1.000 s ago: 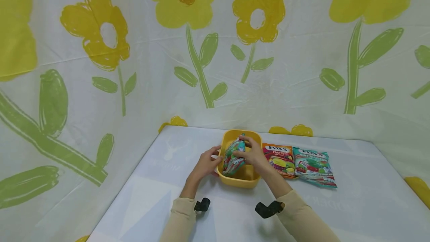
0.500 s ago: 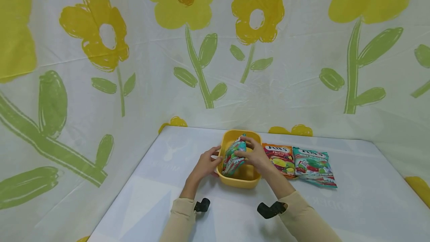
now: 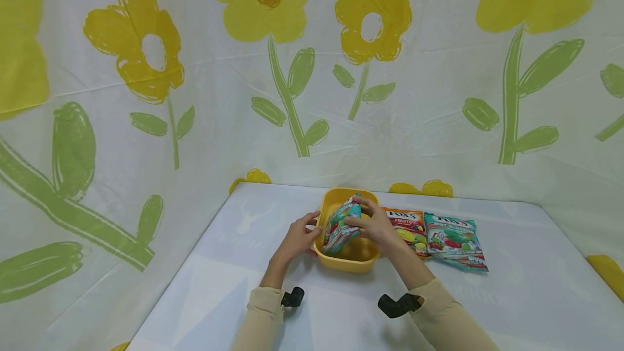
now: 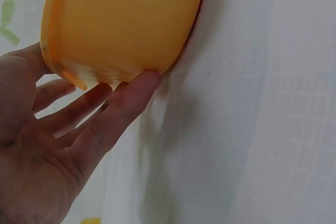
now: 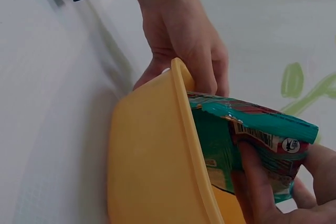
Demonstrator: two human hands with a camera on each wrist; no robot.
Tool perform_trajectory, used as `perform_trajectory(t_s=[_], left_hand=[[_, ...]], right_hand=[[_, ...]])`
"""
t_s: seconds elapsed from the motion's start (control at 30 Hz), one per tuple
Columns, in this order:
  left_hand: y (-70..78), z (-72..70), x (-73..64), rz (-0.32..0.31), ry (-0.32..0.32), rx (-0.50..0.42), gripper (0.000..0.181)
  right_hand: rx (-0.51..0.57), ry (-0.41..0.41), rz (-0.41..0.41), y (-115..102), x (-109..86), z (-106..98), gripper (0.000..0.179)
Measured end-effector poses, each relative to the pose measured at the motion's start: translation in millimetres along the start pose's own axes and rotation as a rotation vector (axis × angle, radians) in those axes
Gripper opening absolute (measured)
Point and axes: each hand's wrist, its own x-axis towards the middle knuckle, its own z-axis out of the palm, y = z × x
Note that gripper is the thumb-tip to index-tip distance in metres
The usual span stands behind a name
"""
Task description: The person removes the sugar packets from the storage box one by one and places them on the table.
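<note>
A yellow plastic basket [image 3: 348, 267] stands on the table. My left hand [image 3: 298, 237] grips its left side, thumb over the rim and fingers against the outer wall [image 4: 126, 19]. In my right hand [image 3: 377, 226] is a teal candy bag [image 3: 339, 232], pinched between thumb and fingers. The bag stands tilted, its lower end inside the basket and its upper end above the rim. The right wrist view shows the back of the bag [image 5: 215, 135] with a barcode, the fingers pressed on it.
Just right of the basket lies a red-orange Fox's Fruits candy bag [image 3: 408, 229], partly behind my right hand. Beside it is a teal Fox's candy bag [image 3: 455, 242]. A flower-printed cloth [image 3: 429, 96] hangs behind the white table [image 3: 526, 264].
My right hand has shifted slightly to the right, and the upper end of the candy bag leans right with it. My left hand and the basket stay in place.
</note>
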Motion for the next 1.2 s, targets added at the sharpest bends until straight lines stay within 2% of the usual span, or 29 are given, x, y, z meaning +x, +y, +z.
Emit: perform_trajectory(t_s=[0.5,0.73,1.2], left_hand=[[0.5,0.6,0.2,0.004,-0.003,-0.012,0.052],[-0.9,1.0,1.4,0.002,0.003,-0.004,0.052],[-0.8,1.3,1.0,-0.011,0.005,-0.017,0.051]], right_hand=[[0.002,0.003,0.001,-5,-4.9,-14,0.068],[0.001,-0.025,-0.005,-8,-11.3,-24,0.071],[-0.025,0.016,-0.002,-10,-21.1,-36,0.072]])
